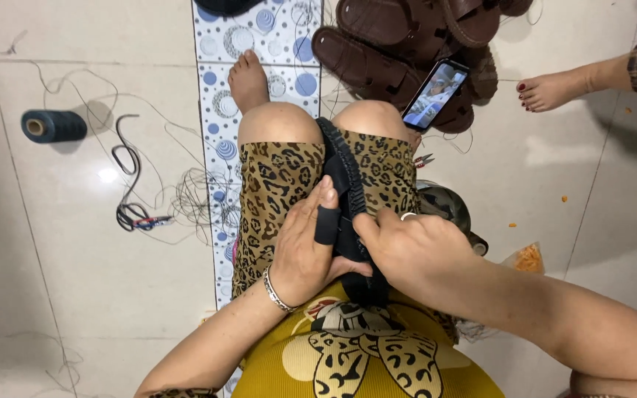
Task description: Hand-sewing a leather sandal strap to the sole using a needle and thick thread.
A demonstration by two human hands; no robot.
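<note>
A black, ribbed fabric piece (346,177) lies along the lap of a seated person, draped between knees covered by leopard-print shorts (282,180). The left hand (307,247), a black sleeve over one finger and a silver bracelet (278,293) at the wrist, presses flat and mostly open on the fabric. The right hand (407,247), wearing a ring, is curled closed, pinching the fabric's edge. Beyond the knees, brown leather sandals (407,33) are piled on glossy pale tiles, a smartphone (435,94) with a lit screen propped against them. To the left sit a dark thread spool (53,126), loose tangled thread (193,195) and a coiled black cord (128,184). Another person's bare foot (551,92) rests at upper right.
</note>
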